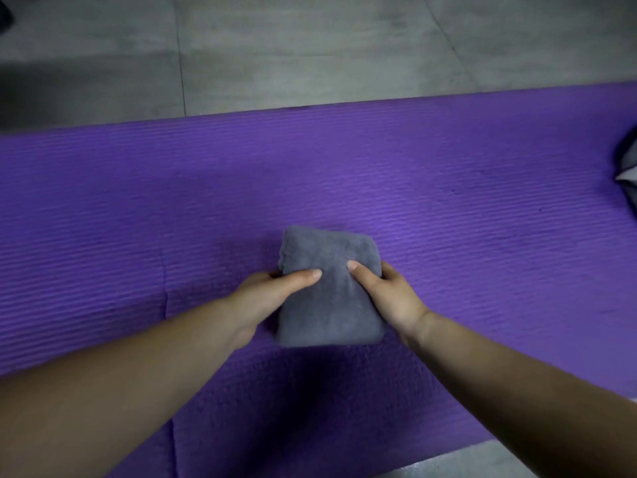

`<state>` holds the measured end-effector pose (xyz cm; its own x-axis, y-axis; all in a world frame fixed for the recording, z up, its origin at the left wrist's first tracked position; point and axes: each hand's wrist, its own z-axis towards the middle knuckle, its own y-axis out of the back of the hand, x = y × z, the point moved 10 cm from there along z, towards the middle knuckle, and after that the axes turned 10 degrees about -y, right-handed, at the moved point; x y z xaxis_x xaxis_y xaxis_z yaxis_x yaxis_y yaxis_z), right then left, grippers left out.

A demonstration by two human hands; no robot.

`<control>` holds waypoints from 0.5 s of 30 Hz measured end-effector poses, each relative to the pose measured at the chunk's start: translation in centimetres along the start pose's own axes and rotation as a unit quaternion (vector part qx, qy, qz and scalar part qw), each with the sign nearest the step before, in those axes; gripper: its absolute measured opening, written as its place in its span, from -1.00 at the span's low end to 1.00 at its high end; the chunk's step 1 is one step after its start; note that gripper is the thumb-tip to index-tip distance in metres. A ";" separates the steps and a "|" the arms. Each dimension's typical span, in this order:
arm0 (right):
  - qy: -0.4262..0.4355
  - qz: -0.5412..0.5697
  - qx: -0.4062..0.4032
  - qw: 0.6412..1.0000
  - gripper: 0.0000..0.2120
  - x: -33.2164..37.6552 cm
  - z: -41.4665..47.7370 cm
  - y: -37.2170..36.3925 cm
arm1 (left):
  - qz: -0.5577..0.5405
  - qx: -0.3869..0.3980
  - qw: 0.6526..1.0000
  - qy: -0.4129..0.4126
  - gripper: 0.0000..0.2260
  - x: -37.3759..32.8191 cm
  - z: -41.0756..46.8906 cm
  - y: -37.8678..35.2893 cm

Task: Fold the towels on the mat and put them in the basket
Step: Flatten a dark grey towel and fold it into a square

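**A:** Where's the towel?

**B:** The grey towel (pixel 329 288) lies mid-mat (pixel 448 188), folded into a small thick packet.

**A:** Why both hands on it?

**B:** I'd guess a packet that thick would spring open if lifted by one side, so it's clamped from both. The left hand (pixel 265 298) grips the left edge, thumb flat on top and fingers tucked out of sight below. The right hand (pixel 389 298) mirrors it on the right edge.

**A:** And the arms?

**B:** Both forearms reach forward and converge on the towel, wrists low over the mat.

**A:** Is the basket there?

**B:** I can't tell. A dark shape (pixel 627 167) at the mat's right end is cut off by the frame.
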<state>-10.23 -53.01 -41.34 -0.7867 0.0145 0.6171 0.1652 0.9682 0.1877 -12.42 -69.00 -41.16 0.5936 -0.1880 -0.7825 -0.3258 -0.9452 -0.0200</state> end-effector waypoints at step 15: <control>-0.159 0.245 0.135 0.947 -0.42 9.7 -30.7 1.6 | -0.142 -0.113 0.983 0.007 -0.50 -18.4 -26.7 0.8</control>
<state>0.68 -58.96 -11.63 -0.8017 0.5111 0.3099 0.4320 0.8538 -0.2906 -3.95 -73.37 -10.15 0.6482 0.0900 -0.7561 0.0264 -0.9950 -0.0959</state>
